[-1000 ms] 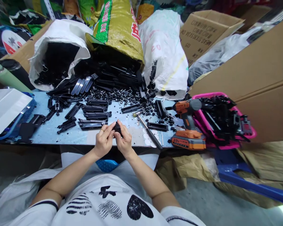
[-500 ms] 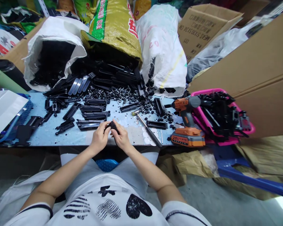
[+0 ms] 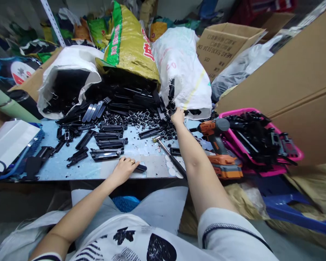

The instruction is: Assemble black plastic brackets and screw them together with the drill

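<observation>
My left hand (image 3: 124, 169) rests on the near edge of the light blue table (image 3: 70, 167), its fingers closed on a small black plastic part (image 3: 140, 168) that lies flat there. My right hand (image 3: 178, 116) is stretched far out to the back of the table, at the heap of small black parts (image 3: 141, 117) beside the white woven sack (image 3: 183, 69). Its fingers point down into the parts and are mostly hidden. Long black plastic pieces (image 3: 107, 139) lie in rows just beyond my left hand.
A hammer (image 3: 170, 152) lies beside my right forearm. An orange cordless drill (image 3: 216, 145) stands to the right, next to a pink basket (image 3: 260, 165) full of black parts. Sacks (image 3: 127, 43) and cardboard boxes (image 3: 222, 43) crowd the back; a white box (image 3: 9, 139) sits at the left.
Both hands were together at the table's near edge on the small black part. Now the right hand has reached far forward to the heap; the left has set the part down on the table.
</observation>
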The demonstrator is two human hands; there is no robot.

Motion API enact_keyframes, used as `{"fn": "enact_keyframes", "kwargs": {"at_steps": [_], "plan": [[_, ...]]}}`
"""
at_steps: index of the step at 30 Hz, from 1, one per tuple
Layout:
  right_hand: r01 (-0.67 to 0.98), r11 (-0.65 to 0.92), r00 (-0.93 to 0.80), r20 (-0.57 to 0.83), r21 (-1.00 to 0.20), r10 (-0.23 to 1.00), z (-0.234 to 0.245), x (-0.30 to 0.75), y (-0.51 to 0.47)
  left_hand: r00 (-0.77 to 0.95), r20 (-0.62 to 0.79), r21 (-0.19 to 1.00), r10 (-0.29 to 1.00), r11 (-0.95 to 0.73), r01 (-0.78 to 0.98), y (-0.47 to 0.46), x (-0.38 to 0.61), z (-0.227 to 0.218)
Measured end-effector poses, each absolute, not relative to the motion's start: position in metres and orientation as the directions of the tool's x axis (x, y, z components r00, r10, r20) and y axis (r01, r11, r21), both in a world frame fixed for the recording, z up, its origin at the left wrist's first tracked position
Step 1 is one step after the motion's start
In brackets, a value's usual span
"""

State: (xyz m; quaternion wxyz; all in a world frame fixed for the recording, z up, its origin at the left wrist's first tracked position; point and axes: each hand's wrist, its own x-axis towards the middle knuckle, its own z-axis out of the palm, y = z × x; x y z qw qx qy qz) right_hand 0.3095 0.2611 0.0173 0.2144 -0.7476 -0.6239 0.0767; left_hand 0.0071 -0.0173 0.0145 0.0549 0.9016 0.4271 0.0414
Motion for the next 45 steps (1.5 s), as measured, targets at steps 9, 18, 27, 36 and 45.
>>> {"fn": "enact_keyframes", "kwargs": {"at_steps": [9,18,27,36,45], "plan": [[0.901,0.396,-0.355,0.22,-0.177,0.908,0.025,0.308,0.216,0.5,-0.012,0.084,0.866,-0.498,0.863,-0.019,-0.045,0.01],[0.547,0.809,-0.834,-0.228,-0.215,0.503,0.044,0.231,0.042,0.494,-0.04,0.252,0.869,-0.469,0.846,-0.013,-0.026,0.004],[0.686,0.708,-0.727,-0.158,-0.169,0.668,0.012,0.212,0.0,0.516,-0.089,0.338,0.852,-0.462,0.82,-0.009,-0.009,0.011],[0.705,0.692,-0.71,-0.155,-0.158,0.687,0.021,0.216,-0.008,0.54,-0.056,0.351,0.84,-0.489,0.798,-0.01,-0.009,0.009],[0.708,0.706,-0.706,0.016,-0.028,0.708,0.04,0.204,-0.014,0.542,0.229,0.362,0.808,-0.588,0.723,-0.016,-0.013,-0.003]]}}
